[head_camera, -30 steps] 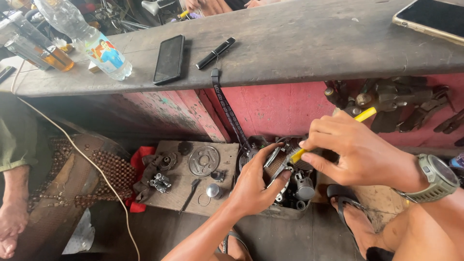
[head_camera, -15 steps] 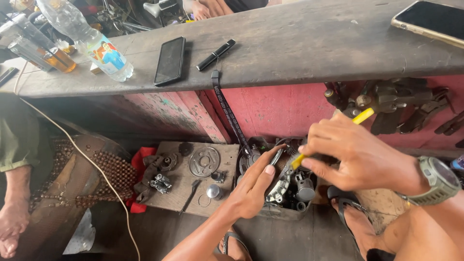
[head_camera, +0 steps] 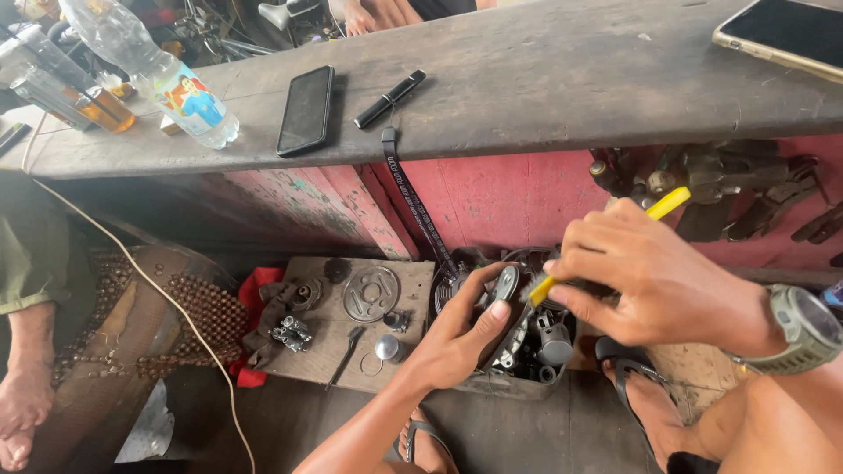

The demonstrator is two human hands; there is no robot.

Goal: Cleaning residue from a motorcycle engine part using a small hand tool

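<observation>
- Bottles first, far left on the wooden bench [head_camera: 544,96]: two clear ones, a small glass bottle [head_camera: 66,83] with amber liquid and a bigger plastic bottle [head_camera: 149,70] lying tilted beside it.
- Next along the bench: one black phone [head_camera: 305,111] face up, one black pen-like stick [head_camera: 390,99] just right of it, and a second phone [head_camera: 784,35] with a gold edge way over at the right corner. So two phones total.
- One black strap [head_camera: 413,197] hangs off the bench edge down toward the tray.
- Down low, a wooden board [head_camera: 351,360] holds loose parts: one round metal disc [head_camera: 371,293], one small shiny cap [head_camera: 387,348], plus a few dark greasy bits I can't really count.
- Left hand [head_camera: 457,338] is cupped around a dark metal part [head_camera: 505,290], thumb pressed on its front, other fingers curled behind it, right over a box of parts [head_camera: 536,351].
- Right hand [head_camera: 654,285], with one green watch [head_camera: 803,326] on the wrist, has its fingers pressed together, pinching a yellow-handled tool [head_camera: 606,246]. Its tip touches the metal part; looks like a brush, but it's kinda blurry.
- One sandaled foot [head_camera: 641,395] sits under the right hand, another just pokes out below the left wrist.
- Somebody else's bare foot [head_camera: 22,408] is at the far left edge.
</observation>
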